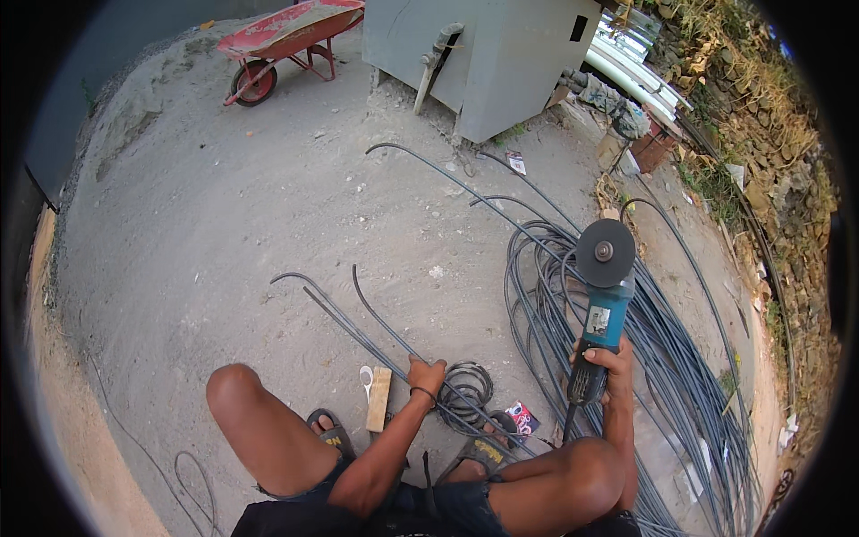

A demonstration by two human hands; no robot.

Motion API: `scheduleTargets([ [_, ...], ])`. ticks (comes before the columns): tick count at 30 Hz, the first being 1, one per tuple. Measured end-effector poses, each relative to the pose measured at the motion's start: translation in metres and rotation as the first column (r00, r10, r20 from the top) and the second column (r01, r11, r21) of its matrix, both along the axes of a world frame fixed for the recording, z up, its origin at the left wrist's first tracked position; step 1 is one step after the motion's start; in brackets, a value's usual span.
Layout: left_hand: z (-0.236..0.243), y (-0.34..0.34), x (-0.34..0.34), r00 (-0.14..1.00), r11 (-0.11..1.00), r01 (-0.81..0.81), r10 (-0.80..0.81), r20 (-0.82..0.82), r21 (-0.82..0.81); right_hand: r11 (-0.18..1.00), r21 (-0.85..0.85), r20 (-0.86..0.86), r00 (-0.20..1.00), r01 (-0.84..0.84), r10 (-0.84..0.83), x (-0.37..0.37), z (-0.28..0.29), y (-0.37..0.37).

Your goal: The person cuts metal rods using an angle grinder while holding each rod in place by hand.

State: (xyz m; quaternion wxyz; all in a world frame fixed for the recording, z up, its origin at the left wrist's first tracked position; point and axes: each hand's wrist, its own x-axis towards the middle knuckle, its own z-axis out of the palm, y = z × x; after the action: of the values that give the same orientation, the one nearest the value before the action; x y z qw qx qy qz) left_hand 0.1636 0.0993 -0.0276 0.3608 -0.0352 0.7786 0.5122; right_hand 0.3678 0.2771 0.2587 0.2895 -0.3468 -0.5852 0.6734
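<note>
My left hand point(427, 376) is closed round a few long dark bars point(353, 327) with bent far ends, lying at a slant toward my legs. My right hand point(613, 362) grips a teal and black angle grinder point(601, 318) upright, its round dark disc point(595, 262) at the top, held over a large bundle of long dark bars point(676, 385) on my right. Beside my left hand lie a loose dark coil point(479, 380), a short wooden block point(378, 398) and a small white object point(366, 380). My sandaled feet rest on either side near them.
A red wheelbarrow point(295, 34) stands at the back left near a grey box-like structure point(456, 63) with pipes. Pale tubes point(631, 67) and a rocky, dry-grass bank point(774, 161) run along the right. A thin cable point(157, 465) lies on the gritty ground at left.
</note>
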Motion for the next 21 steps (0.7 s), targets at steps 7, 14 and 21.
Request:
scheduleTargets([
  [7, 0.023, 0.014, -0.001, 0.962, 0.871, -0.252, 0.178, 0.207, 0.422, 0.99, -0.025, 0.045, 0.989, 0.14, -0.139, 0.012, 0.012, -0.026],
  [14, 0.028, 0.034, -0.027, 0.968, 0.885, -0.249, 0.233, 0.089, 0.394, 0.978, -0.033, 0.036, 0.978, 0.205, -0.204, 0.033, 0.011, -0.04],
  [21, 0.049, 0.091, -0.09, 0.983, 0.916, -0.176, 0.184, 0.011, 0.361, 0.956, -0.079, -0.022, 0.958, 0.282, -0.285, 0.051, 0.005, -0.051],
])
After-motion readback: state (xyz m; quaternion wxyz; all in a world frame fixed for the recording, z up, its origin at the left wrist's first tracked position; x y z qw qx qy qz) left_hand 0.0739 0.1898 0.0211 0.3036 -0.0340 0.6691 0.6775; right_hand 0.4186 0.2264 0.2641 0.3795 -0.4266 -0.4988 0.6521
